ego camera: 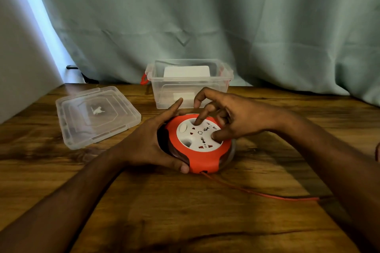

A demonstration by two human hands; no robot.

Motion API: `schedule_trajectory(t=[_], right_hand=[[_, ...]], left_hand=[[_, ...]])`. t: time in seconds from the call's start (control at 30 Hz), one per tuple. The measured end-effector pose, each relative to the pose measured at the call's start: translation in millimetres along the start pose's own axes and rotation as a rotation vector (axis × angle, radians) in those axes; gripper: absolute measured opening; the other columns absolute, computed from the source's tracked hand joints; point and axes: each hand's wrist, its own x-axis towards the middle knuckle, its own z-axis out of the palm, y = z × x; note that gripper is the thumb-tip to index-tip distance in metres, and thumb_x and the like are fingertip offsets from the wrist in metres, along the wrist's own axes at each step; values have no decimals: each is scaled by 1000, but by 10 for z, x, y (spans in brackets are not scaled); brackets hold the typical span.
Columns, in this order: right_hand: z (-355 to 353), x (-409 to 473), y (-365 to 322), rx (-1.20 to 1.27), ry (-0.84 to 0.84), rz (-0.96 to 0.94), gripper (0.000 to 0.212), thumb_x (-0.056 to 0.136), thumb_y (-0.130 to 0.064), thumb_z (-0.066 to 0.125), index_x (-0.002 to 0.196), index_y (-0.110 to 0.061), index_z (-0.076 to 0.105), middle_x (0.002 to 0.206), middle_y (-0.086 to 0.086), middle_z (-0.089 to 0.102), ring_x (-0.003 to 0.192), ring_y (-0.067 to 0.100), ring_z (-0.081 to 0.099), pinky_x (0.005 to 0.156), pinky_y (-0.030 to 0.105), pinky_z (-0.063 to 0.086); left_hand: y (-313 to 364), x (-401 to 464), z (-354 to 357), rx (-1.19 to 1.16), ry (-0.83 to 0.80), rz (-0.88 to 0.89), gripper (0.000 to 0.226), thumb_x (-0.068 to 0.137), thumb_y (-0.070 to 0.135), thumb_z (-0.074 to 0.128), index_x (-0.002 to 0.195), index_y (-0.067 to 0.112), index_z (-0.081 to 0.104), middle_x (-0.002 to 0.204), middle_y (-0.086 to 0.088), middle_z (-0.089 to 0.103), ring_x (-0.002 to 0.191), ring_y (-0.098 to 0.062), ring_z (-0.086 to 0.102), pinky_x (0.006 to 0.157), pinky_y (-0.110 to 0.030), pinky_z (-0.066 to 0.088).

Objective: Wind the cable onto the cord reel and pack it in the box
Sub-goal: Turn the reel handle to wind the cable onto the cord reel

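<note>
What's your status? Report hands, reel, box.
Left hand grips cord reel rim; right hand has a fingertip in the white dial. Cable still trailing out on table. Box open, lid off, path clear.

A single wide-angle camera on the person's head looks forward and down from close above the wooden table (144, 201), facing the curtain (205, 16) hanging behind its far edge.
</note>
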Motion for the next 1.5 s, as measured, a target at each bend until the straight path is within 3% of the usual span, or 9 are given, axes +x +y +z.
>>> schedule_trajectory(t=[0.13, 0.37, 0.6, 0.83, 0.93, 1.1, 1.23, 1.33, 1.5], right_hand=[[-52, -29, -49, -24, -4, 15, 68, 83, -8, 86, 128, -34, 43, 123, -11, 74, 61, 9, 65, 56, 25, 55], [-24, -36, -94, -115, -24, 56, 68, 86, -12, 85, 130, -38, 41, 134, -14, 69, 71, -21, 62, 56, 5, 47], [54, -17, -120, -206, 19, 88, 60, 79, -45, 88, 124, -37, 49, 101, -12, 70, 83, 2, 65, 63, 21, 48], [136, -9, -185, -442, 131, 107, 40, 77, -65, 81, 91, -32, 61, 80, -11, 68, 75, 4, 61, 63, 32, 51], [191, 15, -203, -492, 177, 106, 42, 78, -68, 76, 80, -30, 62, 75, -13, 63, 71, 2, 56, 59, 27, 42], [119, 19, -192, -324, 194, 48, 25, 86, -36, 84, 100, -36, 64, 87, -14, 71, 76, -1, 62, 62, 22, 45], [18, -2, -96, -211, 52, 6, 60, 83, -11, 84, 128, -37, 55, 123, -22, 73, 98, -11, 64, 73, 22, 54], [-10, -10, -63, -186, 1, -12, 66, 87, -7, 81, 138, -33, 47, 131, -21, 70, 79, -17, 64, 60, 11, 50], [3, -17, -5, -172, -63, -27, 77, 89, -6, 79, 145, -44, 42, 138, -26, 66, 66, 25, 67, 55, 24, 54]], left_hand=[[14, 2, -4, 11, 5, -15, 143, 47, 54, 96, 159, 49, 7, 149, 38, 39, 140, 10, 39, 114, -18, 39], [6, 1, 5, -2, 11, -18, 143, 47, 53, 98, 159, 49, 9, 151, 33, 41, 139, 9, 40, 113, -21, 42], [3, -6, -3, 18, -5, -11, 145, 48, 52, 98, 159, 49, 6, 150, 37, 39, 138, 11, 39, 111, -14, 39], [-10, 3, 9, 29, 3, -11, 143, 49, 52, 98, 158, 51, 6, 150, 37, 37, 140, 10, 38, 108, -9, 38], [5, 13, 14, 28, -9, -13, 142, 50, 53, 97, 158, 50, 6, 153, 31, 39, 140, 6, 40, 111, -17, 40], [14, 3, 10, 20, -7, -16, 142, 50, 55, 97, 159, 48, 6, 155, 27, 39, 141, 5, 41, 115, -26, 42], [13, 4, 8, 30, -18, -10, 141, 51, 51, 97, 159, 49, 7, 154, 32, 37, 141, 8, 38, 114, -21, 40], [9, 0, 15, 22, -24, -3, 140, 53, 45, 99, 159, 49, 8, 150, 39, 37, 139, 12, 38, 110, -13, 39], [30, -14, 19, 10, -31, 5, 138, 53, 41, 100, 157, 51, 9, 145, 46, 37, 138, 13, 39, 110, -12, 40]])
